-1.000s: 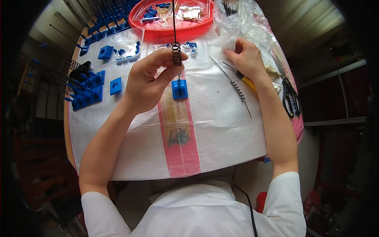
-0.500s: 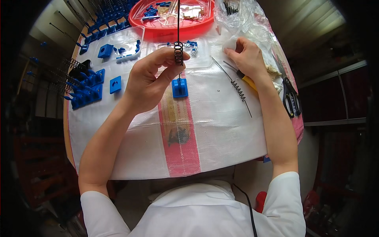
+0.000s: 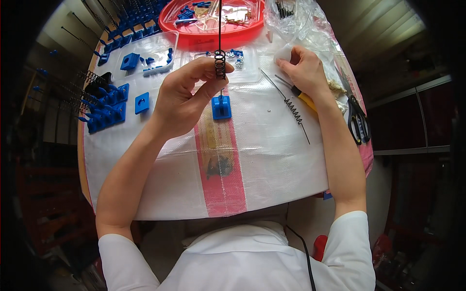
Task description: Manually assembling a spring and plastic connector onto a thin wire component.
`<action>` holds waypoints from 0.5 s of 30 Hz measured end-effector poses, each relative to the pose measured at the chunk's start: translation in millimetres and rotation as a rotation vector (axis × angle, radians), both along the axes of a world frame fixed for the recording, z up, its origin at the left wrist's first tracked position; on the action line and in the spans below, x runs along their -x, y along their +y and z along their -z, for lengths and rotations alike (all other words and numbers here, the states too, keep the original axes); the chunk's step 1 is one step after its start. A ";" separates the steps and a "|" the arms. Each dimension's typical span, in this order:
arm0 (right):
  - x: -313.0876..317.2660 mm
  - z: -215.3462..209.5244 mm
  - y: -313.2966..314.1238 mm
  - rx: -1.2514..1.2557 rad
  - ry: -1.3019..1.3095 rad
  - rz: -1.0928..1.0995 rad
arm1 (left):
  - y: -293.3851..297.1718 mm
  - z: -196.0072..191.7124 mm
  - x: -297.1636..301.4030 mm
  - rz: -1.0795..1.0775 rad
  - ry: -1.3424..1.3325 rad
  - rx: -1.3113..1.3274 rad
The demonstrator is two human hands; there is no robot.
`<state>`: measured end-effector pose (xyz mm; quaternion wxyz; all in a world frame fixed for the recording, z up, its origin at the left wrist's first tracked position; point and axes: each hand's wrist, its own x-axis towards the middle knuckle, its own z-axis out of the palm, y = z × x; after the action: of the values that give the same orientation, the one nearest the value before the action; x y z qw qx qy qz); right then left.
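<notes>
Black coiled metal rod (image 3: 220, 68) pinched upright by left hand (image 3: 180, 97), likely for steadying.
Fingers of right hand (image 3: 307, 72) curled at white rounded object (image 3: 282, 53) toward white-covered table's (image 3: 276, 165) far edge; pinch can't be told.

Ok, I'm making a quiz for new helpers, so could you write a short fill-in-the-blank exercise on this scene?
1. The left hand pinches a coiled spring coloured ____.
2. The square base just below that hand is coloured ____.
3. The scissors lie on the table's ____ side.
4. The big oval tub is coloured ____.

Missing words: black; blue; right; red.
</notes>
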<state>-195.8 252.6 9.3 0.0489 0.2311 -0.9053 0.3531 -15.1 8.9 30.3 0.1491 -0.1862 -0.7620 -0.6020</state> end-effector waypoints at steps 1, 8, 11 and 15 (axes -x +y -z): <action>-0.2 -0.3 0.1 -0.003 -0.003 0.002 | 0.4 -0.7 -0.2 -0.002 -0.006 0.002; -0.6 -2.0 -0.3 -0.001 -0.017 -0.001 | 0.2 -1.7 -0.5 -0.003 -0.003 0.012; -0.3 -0.9 0.0 0.012 -0.019 -0.008 | 3.9 -0.6 1.0 -0.037 0.035 -0.012; -1.5 -2.4 -0.5 -0.003 -0.011 -0.005 | 5.5 -0.5 1.2 -0.064 0.050 -0.022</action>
<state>-194.4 252.1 11.7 0.0426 0.2316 -0.9055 0.3531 -16.3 14.4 30.9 0.1891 -0.1751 -0.7569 -0.6005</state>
